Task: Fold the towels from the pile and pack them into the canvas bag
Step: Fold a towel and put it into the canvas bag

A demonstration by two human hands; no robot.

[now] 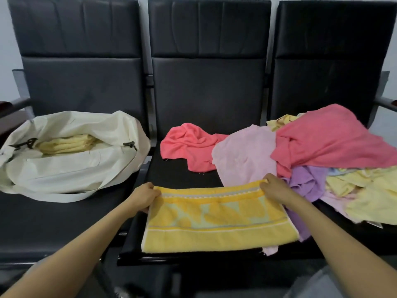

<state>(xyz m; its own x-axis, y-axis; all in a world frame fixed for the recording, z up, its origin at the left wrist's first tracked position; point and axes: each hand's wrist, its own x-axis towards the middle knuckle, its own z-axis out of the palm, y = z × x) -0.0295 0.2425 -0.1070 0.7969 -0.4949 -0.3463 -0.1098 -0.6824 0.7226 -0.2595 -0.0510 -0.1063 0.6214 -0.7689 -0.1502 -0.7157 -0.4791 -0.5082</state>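
Left hand (pixel 144 195) and right hand (pixel 276 188) each pinch a far corner of the yellow towel (pixel 217 222), soft, light terry likely best held at its corners, canvas bag (pixel 64 168) waiting nearby

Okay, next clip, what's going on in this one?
A person is folding towels on a row of black seats. The left hand and right hand each grip a far corner of a yellow patterned towel lying on the middle seat. The canvas bag on the left seat is open, with folded pale yellow towels inside. A loose pile of unfolded towels lies to the right.
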